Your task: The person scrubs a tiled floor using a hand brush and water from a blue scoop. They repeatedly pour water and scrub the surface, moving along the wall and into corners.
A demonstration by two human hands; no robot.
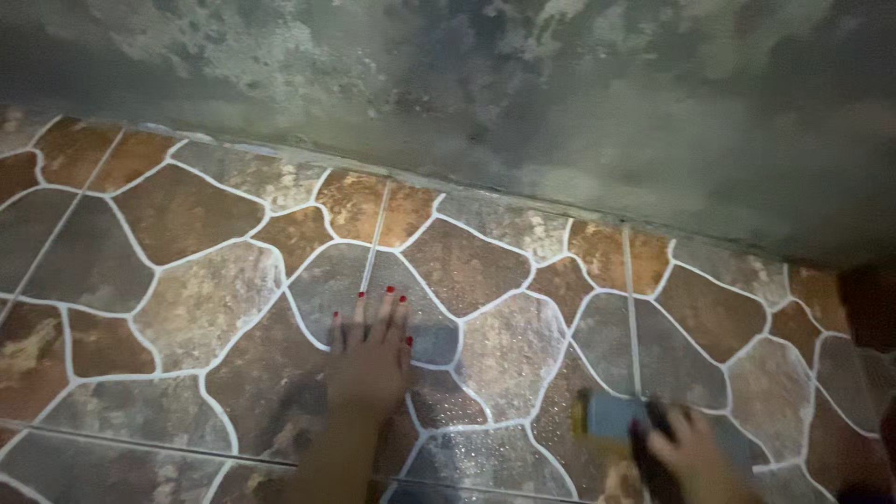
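Rising across the whole upper part of the view, a rough wall (579, 84) is seen, mottled grey-green and patchy, dim toward the right. Below it a tiled floor (187, 280) is spread, printed as irregular stones in brown, rust and grey, outlined by white grout-like lines. Straight tile joints are noted running away toward the wall, and one crossing low at the left. The junction of wall and floor is marked by a pale edge slanting down to the right. The tiles near the centre appear wet or speckled with fine glints.

A dark reddish shape (873, 308) is glimpsed at the far right edge; its nature cannot be told.

The left hand (371, 359) is laid flat on the floor, palm down, fingers spread and pointing toward the wall, red-painted nails visible. Nothing is held by it; the grip is wide and pressed on the tile, with the forearm entering from the bottom edge.

The right hand (691, 453) is seen low at the right, blurred, with fingers curled about a dark object, seemingly the handle end of a scrubbing tool (611, 417). The tool's pale blue-grey block with a yellowish edge is rested on the floor just to the left of that hand, well apart from the left hand. Its exact kind cannot be told through the blur.
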